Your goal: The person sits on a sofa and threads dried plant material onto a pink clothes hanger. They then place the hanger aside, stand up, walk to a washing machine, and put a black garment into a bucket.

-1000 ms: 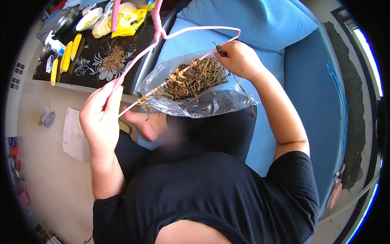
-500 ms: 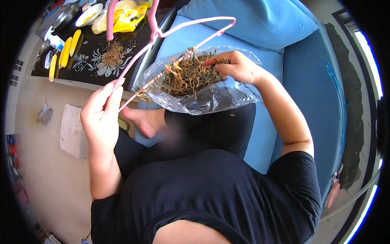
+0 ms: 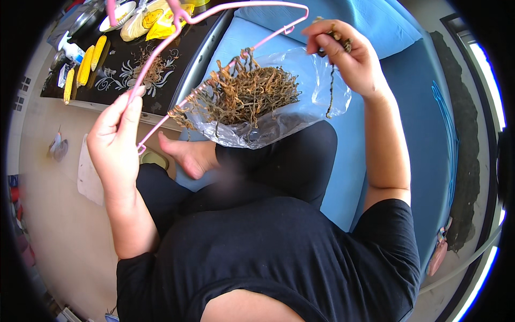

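The left hand (image 3: pixel 115 140) grips a hanger (image 3: pixel 257 4) whose bar (image 3: pixel 272 37) slants near-left to far-right, ending near the right hand (image 3: pixel 356 61) (pinching dried strips (image 3: pixel 347 46)).

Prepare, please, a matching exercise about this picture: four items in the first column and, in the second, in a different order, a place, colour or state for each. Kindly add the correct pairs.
Column one
1. Pink hanger
2. Plastic bag
3. Corn cobs
4. Right hand

Column two
A. Yellow, lying on the black table
B. Holding dark dried strands, one dangling
C. Transparent, with a pile of brownish strands
D. Held up by the left hand

Pairs: 1-D, 2-C, 3-A, 4-B
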### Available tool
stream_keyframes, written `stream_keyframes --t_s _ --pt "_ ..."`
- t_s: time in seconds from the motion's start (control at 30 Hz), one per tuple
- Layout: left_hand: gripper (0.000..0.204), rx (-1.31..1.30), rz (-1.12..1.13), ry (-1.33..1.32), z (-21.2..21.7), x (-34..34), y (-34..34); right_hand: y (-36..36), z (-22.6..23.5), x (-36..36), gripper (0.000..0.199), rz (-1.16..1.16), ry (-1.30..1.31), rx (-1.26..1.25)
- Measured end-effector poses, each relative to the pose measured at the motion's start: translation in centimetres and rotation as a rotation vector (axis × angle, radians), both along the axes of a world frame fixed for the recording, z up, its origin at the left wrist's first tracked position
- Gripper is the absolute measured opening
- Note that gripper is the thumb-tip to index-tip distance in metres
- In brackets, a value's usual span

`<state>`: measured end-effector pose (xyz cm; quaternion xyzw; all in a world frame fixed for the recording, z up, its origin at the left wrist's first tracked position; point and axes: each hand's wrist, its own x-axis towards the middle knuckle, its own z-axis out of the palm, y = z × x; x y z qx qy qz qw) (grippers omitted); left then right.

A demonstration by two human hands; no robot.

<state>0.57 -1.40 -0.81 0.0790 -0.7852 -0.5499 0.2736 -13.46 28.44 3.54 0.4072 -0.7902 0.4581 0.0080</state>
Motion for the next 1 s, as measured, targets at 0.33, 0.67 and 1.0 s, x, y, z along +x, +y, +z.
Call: stream_keyframes --t_s 0.33,0.67,1.0 --pt "0.021 0.051 0.036 0.001 0.7 -0.2 -0.6 -6.6 -11.9 -1.5 0.04 0.301 0.461 0.958" --pt "0.021 0.018 0.073 0.028 1.9 1.0 -1.6 0.5 -12.3 -0.3 0.029 -0.024 -0.036 1.03" --pt "0.024 0.028 0.048 0.116 2.4 0.2 -0.2 -2.3 -11.0 1.9 0.015 -0.222 0.115 0.742"
